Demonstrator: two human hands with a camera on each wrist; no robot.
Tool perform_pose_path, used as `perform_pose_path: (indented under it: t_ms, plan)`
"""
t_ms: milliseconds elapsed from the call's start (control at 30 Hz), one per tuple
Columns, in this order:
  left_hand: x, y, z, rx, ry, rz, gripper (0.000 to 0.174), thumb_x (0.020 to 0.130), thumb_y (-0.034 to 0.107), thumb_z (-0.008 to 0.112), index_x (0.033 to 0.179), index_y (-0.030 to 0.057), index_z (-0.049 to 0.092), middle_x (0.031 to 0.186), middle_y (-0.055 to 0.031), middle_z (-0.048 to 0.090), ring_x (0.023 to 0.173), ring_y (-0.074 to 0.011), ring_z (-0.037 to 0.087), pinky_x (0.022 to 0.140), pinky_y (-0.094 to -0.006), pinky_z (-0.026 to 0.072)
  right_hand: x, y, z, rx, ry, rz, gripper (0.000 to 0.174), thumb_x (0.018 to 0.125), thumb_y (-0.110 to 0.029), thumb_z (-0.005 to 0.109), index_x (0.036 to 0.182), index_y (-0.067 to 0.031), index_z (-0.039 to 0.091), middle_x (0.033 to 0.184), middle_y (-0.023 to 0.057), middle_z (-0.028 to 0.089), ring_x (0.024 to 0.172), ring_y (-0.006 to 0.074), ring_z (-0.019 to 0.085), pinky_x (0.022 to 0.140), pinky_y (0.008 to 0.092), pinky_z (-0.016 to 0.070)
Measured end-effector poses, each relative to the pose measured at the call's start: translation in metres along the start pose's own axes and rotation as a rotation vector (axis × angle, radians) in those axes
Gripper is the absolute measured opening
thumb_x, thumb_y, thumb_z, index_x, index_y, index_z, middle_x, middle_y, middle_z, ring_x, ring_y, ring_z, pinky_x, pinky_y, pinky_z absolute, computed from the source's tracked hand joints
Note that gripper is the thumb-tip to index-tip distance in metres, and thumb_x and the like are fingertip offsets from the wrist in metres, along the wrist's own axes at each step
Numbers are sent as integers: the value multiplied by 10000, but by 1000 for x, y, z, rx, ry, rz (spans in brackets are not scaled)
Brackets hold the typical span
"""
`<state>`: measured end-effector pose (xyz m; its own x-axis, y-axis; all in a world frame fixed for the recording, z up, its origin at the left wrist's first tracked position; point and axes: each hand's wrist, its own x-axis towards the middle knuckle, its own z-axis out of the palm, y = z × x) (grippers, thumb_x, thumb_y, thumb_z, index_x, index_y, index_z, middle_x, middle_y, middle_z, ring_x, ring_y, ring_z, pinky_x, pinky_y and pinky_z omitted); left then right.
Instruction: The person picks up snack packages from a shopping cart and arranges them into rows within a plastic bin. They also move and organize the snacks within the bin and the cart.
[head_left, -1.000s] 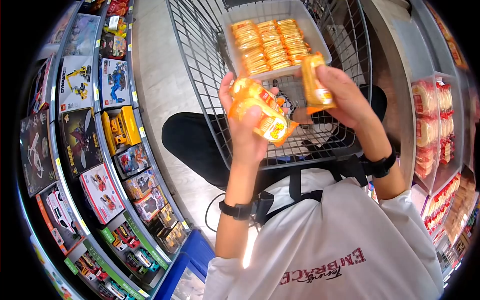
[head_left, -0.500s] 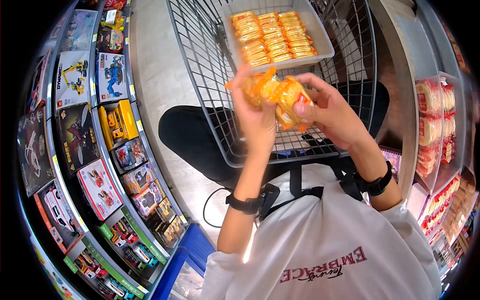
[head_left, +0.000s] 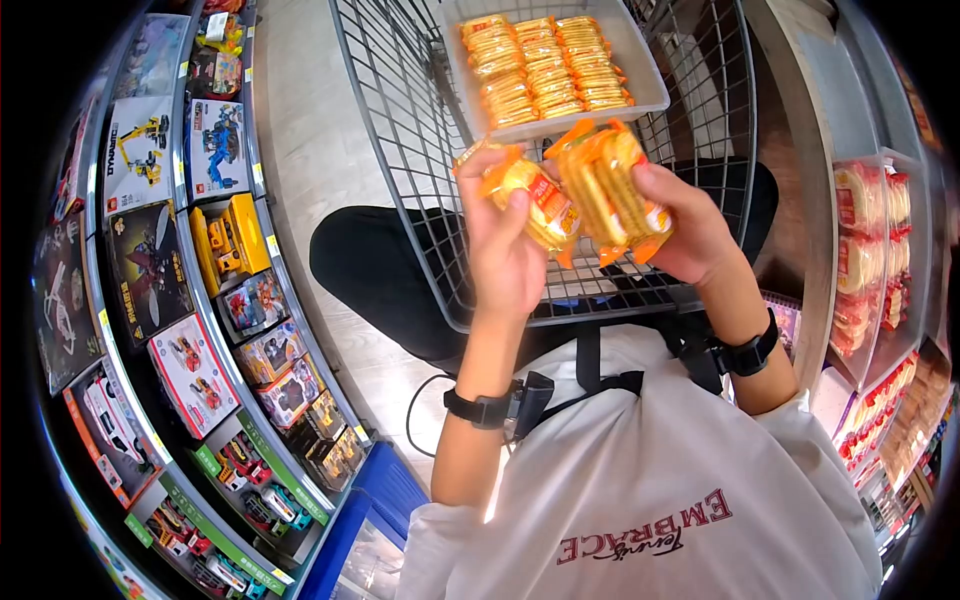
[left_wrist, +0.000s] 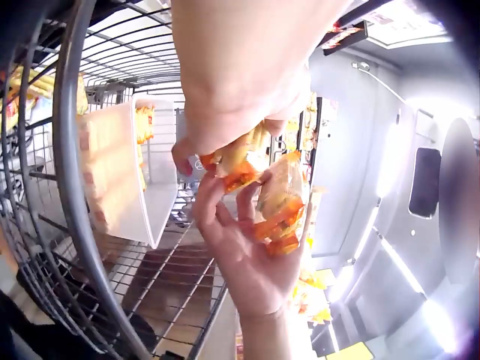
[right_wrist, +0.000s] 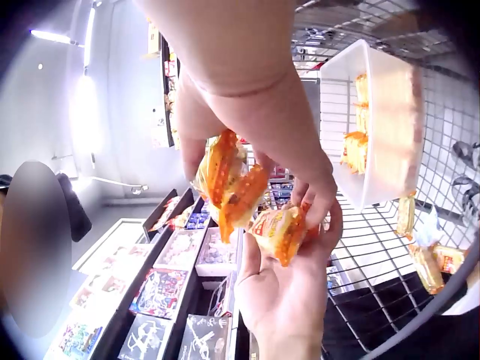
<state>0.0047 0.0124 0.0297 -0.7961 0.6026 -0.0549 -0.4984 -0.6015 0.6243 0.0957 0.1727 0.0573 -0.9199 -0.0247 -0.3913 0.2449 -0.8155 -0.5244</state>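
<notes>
Above the near end of a shopping cart, the left hand (head_left: pixel 505 235) grips an orange-and-clear wrapped snack packet (head_left: pixel 540 205), thumb across its front. Close beside it the right hand (head_left: pixel 695 225) pinches wrapped packets (head_left: pixel 605 195) standing side by side; their exact number cannot be told. In the left wrist view the right hand (left_wrist: pixel 255 262) has its fingers curled round a packet (left_wrist: pixel 281 199). The right wrist view shows the left hand (right_wrist: pixel 289 300) under its packet (right_wrist: pixel 277 229). Beyond the hands, a translucent bin (head_left: pixel 560 128) holds rows of similar packets (head_left: pixel 540 65).
The wire cart (head_left: pixel 400 150) surrounds the bin. Shelves of boxed toys (head_left: pixel 200 375) stand at the left, with a blue container (head_left: pixel 375 510) near their lower end. At the right are clear bins of red-and-white packets (head_left: pixel 857 250). Loose packets (right_wrist: pixel 427 266) lie in the cart.
The hands came together, then moved slightly apart. The right hand, which held a single packet a second ago, now holds several packets side by side; the left hand holds fewer.
</notes>
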Motion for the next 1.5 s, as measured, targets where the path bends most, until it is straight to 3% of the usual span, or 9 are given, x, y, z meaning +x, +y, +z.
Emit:
perform_pose_path:
  t_ms: [233,467,733,833,933,1067,1233,1367,1500]
  plan:
    - [2,4,6,252,-26,-28,712,949,68,514,1553,191,159,1427,-101,395,1360,-250,379,1157,-407,295,3,1,10,-211,-26,-20,643,883,-311,687,1394,-10,437,1290,83,563,1163,165,572,934,314,496]
    - [3,2,-3,8,-30,-48,691,923,203,399,1563,218,139,1481,-153,362,1388,-316,342,1149,-470,282,-2,4,9,-37,-125,-98,689,894,-356,654,1430,-30,368,1325,96,541,1156,197,590,904,354,533]
    - [3,17,-9,-13,30,-122,912,881,-62,500,1558,325,27,1422,-231,393,1183,-342,552,983,-508,497,-7,-18,-16,-191,132,-291,729,879,-436,644,1418,-23,377,1314,122,544,1143,232,590,920,421,517]
    - [4,11,-7,333,148,24,1038,831,-102,604,1559,304,-16,1360,-221,448,1125,-279,570,905,-438,546,-7,-20,-18,-205,89,-274,724,878,-444,643,1407,-18,390,1300,128,555,1138,237,596,936,408,512]
    - [4,8,-11,562,188,-22,910,826,-65,689,1528,91,131,1221,-145,547,1062,-178,576,879,-287,507,-3,-15,-32,-67,-65,-188,654,898,-427,622,1380,-25,440,1281,132,580,1136,251,602,961,405,498]
    - [4,-7,-25,640,188,-45,475,985,167,592,1396,46,386,1169,-51,552,987,-101,566,850,-253,484,11,4,-29,303,-140,-119,516,937,-356,581,1335,-35,512,1266,124,608,1153,241,600,1000,437,465]
    - [-2,-14,-8,587,122,6,553,1059,481,259,1415,60,293,1329,-108,431,1248,-179,432,1063,-332,346,23,19,-14,147,-88,-47,547,911,-323,626,1335,-6,486,1262,121,601,1144,235,601,977,381,474]
    - [3,-13,-7,713,118,7,594,1054,502,226,1436,49,269,1349,-122,411,1289,-198,397,1087,-352,316,30,20,-7,-20,-119,-10,748,824,-333,718,1426,-48,378,1310,107,539,1164,224,570,968,380,481]
    - [11,-8,-15,1333,147,154,720,994,488,434,1400,-96,325,1332,-287,388,1190,-444,403,1057,-486,288,44,22,-11,-24,-103,-45,835,807,-280,733,1489,-91,289,1380,112,475,1223,227,523,972,388,482]
